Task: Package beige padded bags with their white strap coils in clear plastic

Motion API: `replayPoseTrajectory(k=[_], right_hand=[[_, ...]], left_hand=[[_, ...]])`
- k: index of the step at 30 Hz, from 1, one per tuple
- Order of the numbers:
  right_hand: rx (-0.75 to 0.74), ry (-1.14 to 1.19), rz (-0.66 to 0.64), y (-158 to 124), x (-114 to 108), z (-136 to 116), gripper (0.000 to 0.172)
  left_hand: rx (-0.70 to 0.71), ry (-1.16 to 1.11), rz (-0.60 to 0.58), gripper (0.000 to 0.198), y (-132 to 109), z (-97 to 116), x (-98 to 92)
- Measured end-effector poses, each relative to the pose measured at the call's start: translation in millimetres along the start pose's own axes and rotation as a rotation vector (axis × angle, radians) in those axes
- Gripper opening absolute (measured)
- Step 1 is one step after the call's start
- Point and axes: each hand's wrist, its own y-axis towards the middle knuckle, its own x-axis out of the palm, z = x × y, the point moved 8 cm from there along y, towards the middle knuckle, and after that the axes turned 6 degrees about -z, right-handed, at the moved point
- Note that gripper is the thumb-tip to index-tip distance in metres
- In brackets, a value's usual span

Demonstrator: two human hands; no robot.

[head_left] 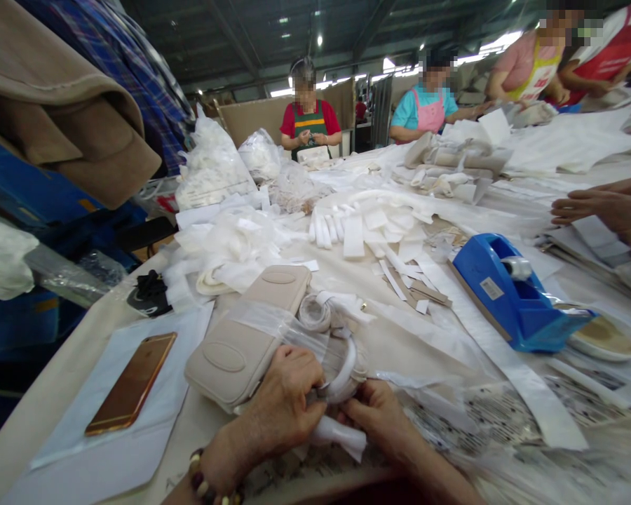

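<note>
A beige handbag (231, 354) with oval stitched patches lies on its side in front of me, a clear plastic band (260, 315) around its middle. My left hand (287, 389) is closed at the bag's near right edge, gripping a strap (345, 372) partly wrapped in white material. My right hand (376, 410) pinches the same looped strap from the other side, its fingertips partly hidden. Between the hands a white wrapped end (341, 436) sticks out toward me. A coiled beige strap (314, 313) rests against the bag's far right side.
A phone (132, 382) lies on white sheets at left. To the right stands a blue tape dispenser (510, 294). White wraps (329, 228) and paper strips (415, 284) cover the table beyond. A co-worker's hands (604, 210) are at far right; several people work across the table.
</note>
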Motion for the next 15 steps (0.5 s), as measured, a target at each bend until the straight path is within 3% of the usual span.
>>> replayPoseTrajectory(k=[3, 6, 15], right_hand=[[-0.052, 0.016, -0.068, -2.4, 7.7, -5.5, 0.009], [-0.062, -0.019, -0.042, -4.4, 9.2, -8.7, 0.010], [-0.151, -0.145, 0.070, -5.9, 3.4, -7.8, 0.011]], left_hand=[[-0.033, 0.049, -0.043, 0.021, 2.7, -1.0, 2.2], [-0.001, 0.114, -0.029, 0.021, 4.2, 1.7, 4.4], [0.192, 0.198, 0.195, 0.015, -8.5, 14.0, 0.5]])
